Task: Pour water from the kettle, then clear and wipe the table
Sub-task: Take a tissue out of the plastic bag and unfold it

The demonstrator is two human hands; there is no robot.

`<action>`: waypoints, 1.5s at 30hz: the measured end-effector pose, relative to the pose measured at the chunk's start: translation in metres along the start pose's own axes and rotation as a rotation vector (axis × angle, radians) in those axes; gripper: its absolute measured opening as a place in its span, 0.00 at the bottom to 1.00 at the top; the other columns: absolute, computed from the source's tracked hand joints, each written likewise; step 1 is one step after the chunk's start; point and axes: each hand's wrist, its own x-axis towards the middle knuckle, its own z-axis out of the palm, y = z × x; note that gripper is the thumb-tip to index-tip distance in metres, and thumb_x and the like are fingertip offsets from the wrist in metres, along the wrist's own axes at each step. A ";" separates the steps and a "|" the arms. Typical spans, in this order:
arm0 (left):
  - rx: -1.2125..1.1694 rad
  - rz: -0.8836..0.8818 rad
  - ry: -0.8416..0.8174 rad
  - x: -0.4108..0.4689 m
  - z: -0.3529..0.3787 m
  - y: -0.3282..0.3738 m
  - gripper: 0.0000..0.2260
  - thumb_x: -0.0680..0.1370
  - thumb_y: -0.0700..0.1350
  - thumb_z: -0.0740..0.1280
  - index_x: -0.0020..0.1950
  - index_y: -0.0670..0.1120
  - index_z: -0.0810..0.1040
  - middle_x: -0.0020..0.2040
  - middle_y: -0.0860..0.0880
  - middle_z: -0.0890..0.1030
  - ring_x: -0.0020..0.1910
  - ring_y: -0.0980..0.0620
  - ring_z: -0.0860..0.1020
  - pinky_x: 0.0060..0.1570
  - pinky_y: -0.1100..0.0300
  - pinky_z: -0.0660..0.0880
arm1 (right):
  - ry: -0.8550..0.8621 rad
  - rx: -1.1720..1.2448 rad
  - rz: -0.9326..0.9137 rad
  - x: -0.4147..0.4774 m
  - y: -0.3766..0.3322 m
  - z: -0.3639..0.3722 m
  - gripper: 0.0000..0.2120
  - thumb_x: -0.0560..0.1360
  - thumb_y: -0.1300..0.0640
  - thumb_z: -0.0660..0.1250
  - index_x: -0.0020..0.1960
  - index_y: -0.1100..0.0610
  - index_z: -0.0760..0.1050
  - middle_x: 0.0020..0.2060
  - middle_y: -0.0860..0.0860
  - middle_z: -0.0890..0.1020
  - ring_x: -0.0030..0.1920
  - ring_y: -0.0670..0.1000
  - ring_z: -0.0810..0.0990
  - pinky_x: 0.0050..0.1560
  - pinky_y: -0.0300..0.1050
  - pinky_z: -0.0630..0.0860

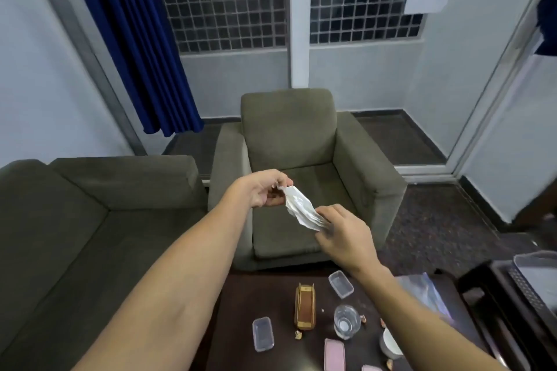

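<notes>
The left hand (261, 191) pinches 1 end of a crumpled tissue (301, 209), the right hand (343, 233) the other, above the counter (241, 304). It looks light, soft, easily torn (best bunched up). Below stand a glass (346, 322) and small tubs.

table (241, 304) | glass (346, 321) | wooden holder (305, 307) | clear containers (263, 334)

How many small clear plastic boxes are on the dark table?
2. One small clear plastic box lies left of the wooden holder. The other lies at the far edge of the dark table, beside the right forearm. The arms may hide more.
</notes>
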 end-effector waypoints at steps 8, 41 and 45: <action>0.267 -0.070 -0.115 0.054 -0.002 -0.047 0.02 0.76 0.42 0.70 0.44 0.46 0.80 0.34 0.50 0.79 0.29 0.55 0.79 0.30 0.62 0.78 | 0.106 -0.045 0.401 -0.050 -0.023 0.076 0.08 0.69 0.61 0.74 0.47 0.52 0.84 0.42 0.50 0.82 0.45 0.58 0.82 0.35 0.50 0.76; 0.892 -0.075 -0.056 0.320 0.062 -0.351 0.09 0.71 0.43 0.70 0.49 0.50 0.84 0.52 0.49 0.85 0.54 0.46 0.82 0.56 0.52 0.81 | -0.479 -0.166 0.914 -0.182 0.090 0.361 0.06 0.78 0.58 0.62 0.52 0.55 0.77 0.45 0.53 0.85 0.45 0.58 0.84 0.37 0.46 0.68; 0.930 -0.084 -0.074 0.328 0.067 -0.363 0.08 0.72 0.45 0.70 0.50 0.49 0.84 0.53 0.47 0.85 0.55 0.44 0.82 0.53 0.54 0.79 | -0.526 -0.168 0.935 -0.187 0.097 0.372 0.07 0.77 0.60 0.62 0.52 0.56 0.77 0.47 0.55 0.86 0.47 0.59 0.84 0.39 0.47 0.69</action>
